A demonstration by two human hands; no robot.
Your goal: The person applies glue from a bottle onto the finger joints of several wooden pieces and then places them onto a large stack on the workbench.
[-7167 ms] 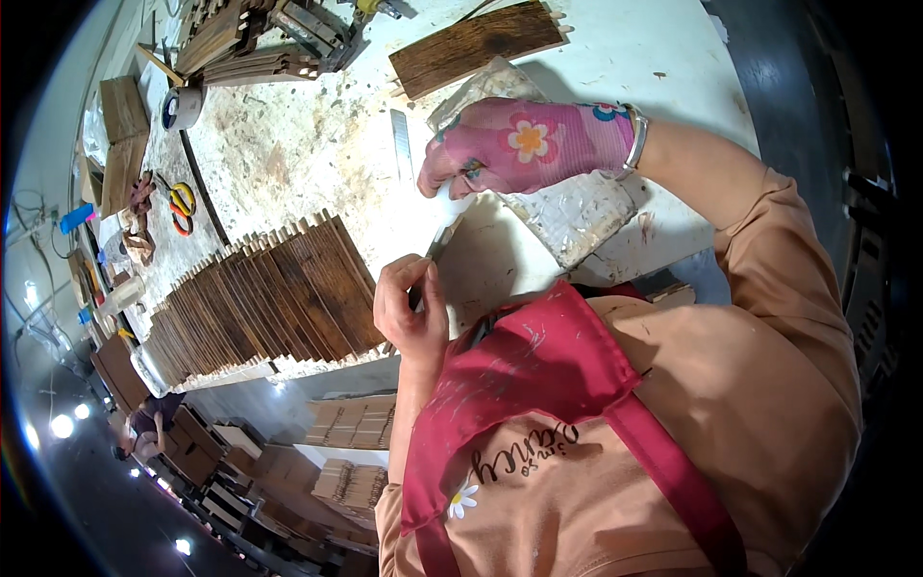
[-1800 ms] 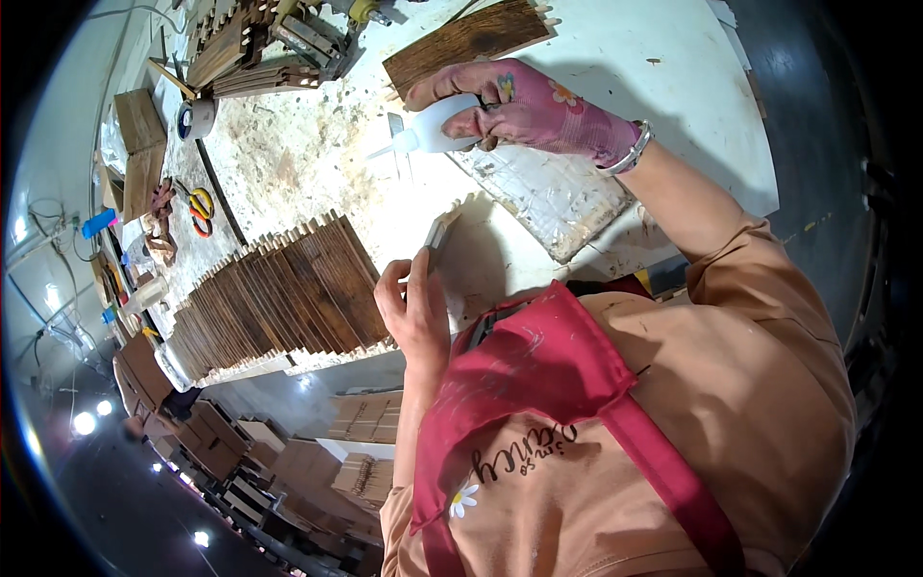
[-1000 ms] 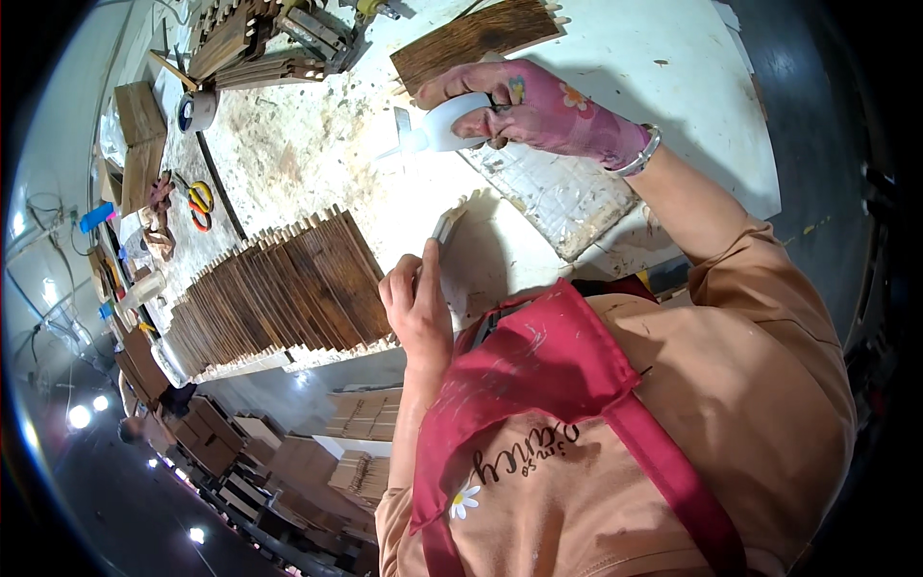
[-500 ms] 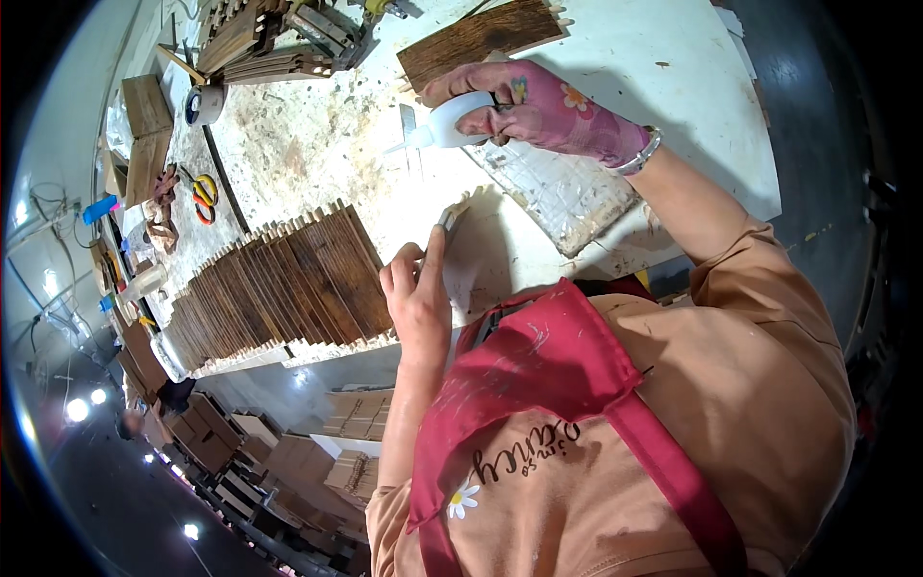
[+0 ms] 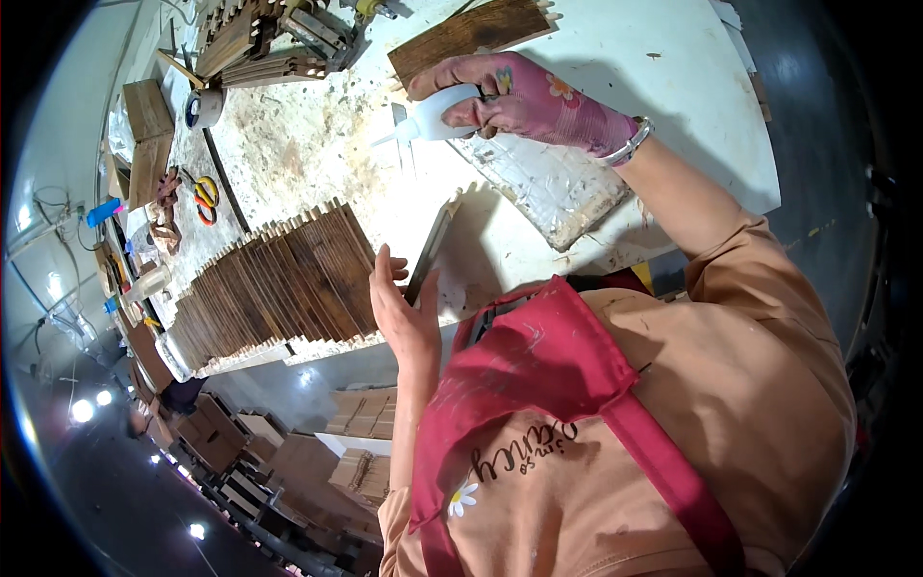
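My right hand [image 5: 524,101], in a pink flowered glove, is closed around a white squeeze bottle [image 5: 435,117] whose thin nozzle points left over the table. Below it, a narrow dark wooden board [image 5: 434,244] stands on its long edge, its pale upper edge facing me. My bare left hand [image 5: 408,313] is at the board's near end, fingers and thumb spread on either side of it. Whether they touch the wood I cannot make out. To the left stands a tight row of dark brown boards [image 5: 279,279] with pale pegs along their far ends.
Beyond my right hand lies a flat brown board [image 5: 471,40] with pegs. A stained, plastic-covered slab [image 5: 558,197] rests on the white table [image 5: 692,115]. Yellow-handled scissors [image 5: 205,199], a tape roll [image 5: 203,109] and stacked wooden parts [image 5: 260,67] are at the left and far left.
My left hand has drawn back toward me along the narrow board, and its fingers have spread apart. My right hand has shifted slightly left with the squeeze bottle.
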